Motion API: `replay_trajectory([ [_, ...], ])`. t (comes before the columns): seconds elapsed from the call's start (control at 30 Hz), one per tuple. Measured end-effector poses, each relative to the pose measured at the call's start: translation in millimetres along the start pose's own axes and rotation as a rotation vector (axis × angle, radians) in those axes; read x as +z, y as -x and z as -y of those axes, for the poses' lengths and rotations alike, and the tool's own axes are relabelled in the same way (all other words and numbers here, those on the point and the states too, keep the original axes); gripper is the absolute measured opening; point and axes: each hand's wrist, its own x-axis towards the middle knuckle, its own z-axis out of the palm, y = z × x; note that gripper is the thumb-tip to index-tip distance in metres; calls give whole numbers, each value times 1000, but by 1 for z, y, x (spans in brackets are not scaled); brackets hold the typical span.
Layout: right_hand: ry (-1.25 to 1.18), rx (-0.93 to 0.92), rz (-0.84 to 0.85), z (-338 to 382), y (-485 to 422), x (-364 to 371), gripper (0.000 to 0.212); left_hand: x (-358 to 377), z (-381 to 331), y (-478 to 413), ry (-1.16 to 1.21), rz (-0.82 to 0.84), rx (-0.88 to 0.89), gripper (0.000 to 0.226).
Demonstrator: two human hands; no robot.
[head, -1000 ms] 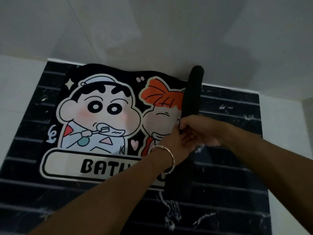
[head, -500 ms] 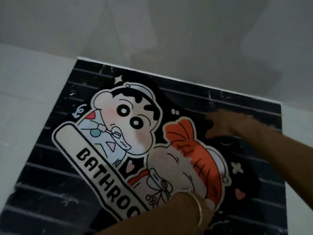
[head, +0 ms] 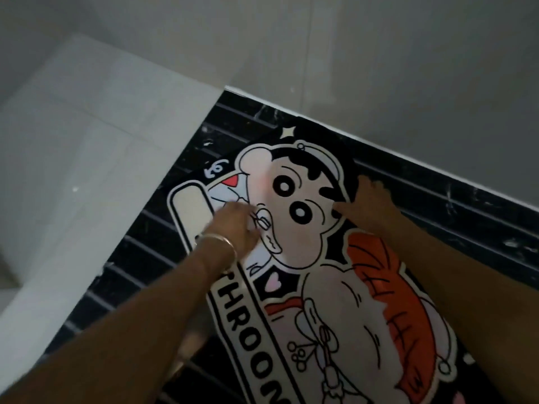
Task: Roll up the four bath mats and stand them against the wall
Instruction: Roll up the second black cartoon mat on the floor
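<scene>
I see the cartoon bath mat (head: pixel 306 269) lying flat on the black striped mat (head: pixel 131 272), its top toward the wall (head: pixel 379 68) at 12 o'clock. The right hand (head: pixel 367 205) rests on its 2 o'clock edge, thumb splayed from the fingers. The left hand (head: pixel 236 220), at 9 o'clock, is too blurred to tell its fingers

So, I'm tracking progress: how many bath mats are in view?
2. The cartoon mat lies flat under the left hand and right hand; the black striped mat lies beneath it, along the wall. Others may be out of frame.
</scene>
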Motion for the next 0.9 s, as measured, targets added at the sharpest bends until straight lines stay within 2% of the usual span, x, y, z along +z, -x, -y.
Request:
replay_trajectory([
  [0.03,-33,31,-17,-2,-5,3,84,-21,12,-12,-27,-117,-53,64],
  [0.07,-91,58,-15,-4,-8,5,85,-25,31,-19,-39,-160,-159,72],
  [0.13,-181,84,7,-7,-9,9,85,-30,61,-27,11,-76,-364,87],
  [0.2,-41,76,-27,-8,-6,11,85,-25,77,-28,176,-12,-501,98],
  [0.27,79,83,-75,-11,-5,9,91,-24,82,-32,327,-42,-549,99],
  [0.4,-115,161,54,-24,-4,-3,92,-32,88,-41,808,-245,-625,97],
  [0.43,-151,178,100,-29,-4,-8,84,-37,89,-43,864,-306,-586,90],
  [0.5,-115,157,176,-40,-1,-17,55,-49,88,-49,859,-419,-489,60],
  [0.57,-34,132,225,-47,6,-25,21,-67,75,-52,794,-454,-369,42],
  [0.6,-21,148,277,-52,9,-29,13,-75,67,-55,796,-439,-310,37],
  [0.67,6,231,425,-57,20,-37,6,-87,46,-57,754,-357,-208,25],
  [0.73,174,315,526,-60,29,-45,9,-91,29,-57,588,-271,-111,15],
  [0.77,319,320,511,-61,33,-48,11,-90,20,-56,526,-223,-55,9],
  [0.8,461,294,423,-62,34,-50,18,-89,12,-54,467,-154,11,8],
  [0.83,521,243,247,-60,35,-52,31,-87,2,-51,424,-59,83,14],
  [0.9,432,73,-126,-45,34,-57,57,-87,-16,-47,337,156,169,23],
])
